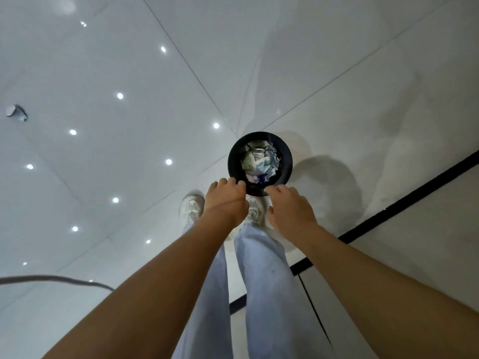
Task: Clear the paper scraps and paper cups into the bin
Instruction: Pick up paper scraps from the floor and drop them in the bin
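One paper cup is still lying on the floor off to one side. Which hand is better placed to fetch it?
Probably the left hand. The paper cup lies far to the left, while the right hand is on the bin's other side. Both hands are at the rim.

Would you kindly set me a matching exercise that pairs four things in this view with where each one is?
Things:
1. crumpled paper scraps
2. white paper cup
3. left hand
4. grey cable

Places:
A. lying on the floor at far left
B. inside the round black bin
C. curving across the lower left
D. at the bin's near rim

Pairs: 1-B, 2-A, 3-D, 4-C
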The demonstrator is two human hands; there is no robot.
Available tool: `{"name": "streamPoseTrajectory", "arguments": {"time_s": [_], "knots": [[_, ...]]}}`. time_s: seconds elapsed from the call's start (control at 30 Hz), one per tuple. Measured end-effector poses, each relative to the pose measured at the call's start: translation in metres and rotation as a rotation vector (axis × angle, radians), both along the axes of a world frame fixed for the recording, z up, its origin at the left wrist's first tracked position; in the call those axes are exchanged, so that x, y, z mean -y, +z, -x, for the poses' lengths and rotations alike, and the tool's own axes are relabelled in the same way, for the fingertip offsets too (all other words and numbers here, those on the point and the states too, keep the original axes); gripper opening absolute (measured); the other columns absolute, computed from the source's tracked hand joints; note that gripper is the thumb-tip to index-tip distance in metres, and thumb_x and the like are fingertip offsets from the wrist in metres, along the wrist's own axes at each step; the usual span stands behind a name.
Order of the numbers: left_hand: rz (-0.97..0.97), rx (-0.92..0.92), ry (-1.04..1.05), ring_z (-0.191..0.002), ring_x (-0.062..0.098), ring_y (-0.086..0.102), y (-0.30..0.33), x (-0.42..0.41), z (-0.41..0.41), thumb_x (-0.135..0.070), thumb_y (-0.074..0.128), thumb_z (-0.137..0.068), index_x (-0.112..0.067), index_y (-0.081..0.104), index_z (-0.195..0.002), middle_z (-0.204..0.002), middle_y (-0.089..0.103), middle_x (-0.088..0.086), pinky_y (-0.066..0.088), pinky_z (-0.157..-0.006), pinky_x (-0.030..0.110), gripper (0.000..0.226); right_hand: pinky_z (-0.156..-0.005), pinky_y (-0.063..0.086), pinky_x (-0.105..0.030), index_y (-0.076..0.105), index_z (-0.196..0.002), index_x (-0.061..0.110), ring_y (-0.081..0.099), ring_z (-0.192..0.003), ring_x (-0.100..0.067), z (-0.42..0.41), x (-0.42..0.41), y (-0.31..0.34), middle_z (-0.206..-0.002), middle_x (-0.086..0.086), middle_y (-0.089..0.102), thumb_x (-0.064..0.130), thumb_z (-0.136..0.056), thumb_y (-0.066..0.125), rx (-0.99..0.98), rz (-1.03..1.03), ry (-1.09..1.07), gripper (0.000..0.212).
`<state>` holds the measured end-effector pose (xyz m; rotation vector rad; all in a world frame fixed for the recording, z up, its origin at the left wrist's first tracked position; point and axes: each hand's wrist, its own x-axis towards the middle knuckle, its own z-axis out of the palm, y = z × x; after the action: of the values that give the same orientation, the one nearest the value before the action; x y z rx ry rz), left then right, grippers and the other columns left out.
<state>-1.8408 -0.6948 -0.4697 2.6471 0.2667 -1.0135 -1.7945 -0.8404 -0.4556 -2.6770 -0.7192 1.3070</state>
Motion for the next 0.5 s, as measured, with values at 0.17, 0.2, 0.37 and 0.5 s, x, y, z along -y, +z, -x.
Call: {"name": "streamPoseTrajectory", "arguments": {"time_s": [0.17,0.2,0.37,0.5], "knots": [[-0.044,-0.057,0.154,-0.105,0.028,0.050,0.010,-0.037,0.045,-0.028,0.043,-0.092,-0.010,0.051,-0.110,-0.111,0.056,0.009,0.039,-0.085,0.034,0.027,-0.088,0.043,-0.037,0.042,-0.134,0.018,0.048,-0.114,-0.026,0.014,-0.053,0.011,-0.129,-0.006,0.050,0.023,-0.094,0.050,0.013,0.016,0.192,0.041],[-0.046,-0.066,0.194,-0.106,0.028,0.049,0.012,-0.045,0.054,-0.028,0.043,-0.093,-0.010,0.051,-0.110,-0.111,0.055,0.009,0.038,-0.085,0.034,0.026,-0.088,0.043,-0.037,0.042,-0.133,0.018,0.048,-0.114,-0.026,0.017,-0.064,0.013,-0.129,-0.006,0.050,0.023,-0.094,0.049,0.018,0.024,0.231,0.040],[-0.062,-0.035,0.358,-0.101,0.026,0.052,0.018,-0.090,0.105,-0.026,0.042,-0.093,-0.010,0.052,-0.105,-0.106,0.057,0.007,0.038,-0.082,0.032,0.022,-0.089,0.043,-0.038,0.040,-0.134,0.019,0.047,-0.115,-0.026,0.042,-0.123,0.020,-0.130,-0.006,0.048,0.021,-0.094,0.045,0.025,0.061,0.412,0.041],[-0.061,0.004,0.496,-0.098,0.024,0.053,0.021,-0.131,0.152,-0.026,0.041,-0.093,-0.011,0.052,-0.102,-0.103,0.058,0.006,0.035,-0.077,0.030,0.020,-0.088,0.041,-0.039,0.040,-0.135,0.018,0.045,-0.119,-0.028,0.070,-0.179,0.021,-0.131,-0.007,0.047,0.019,-0.093,0.045,0.004,0.080,0.480,0.042]]}}
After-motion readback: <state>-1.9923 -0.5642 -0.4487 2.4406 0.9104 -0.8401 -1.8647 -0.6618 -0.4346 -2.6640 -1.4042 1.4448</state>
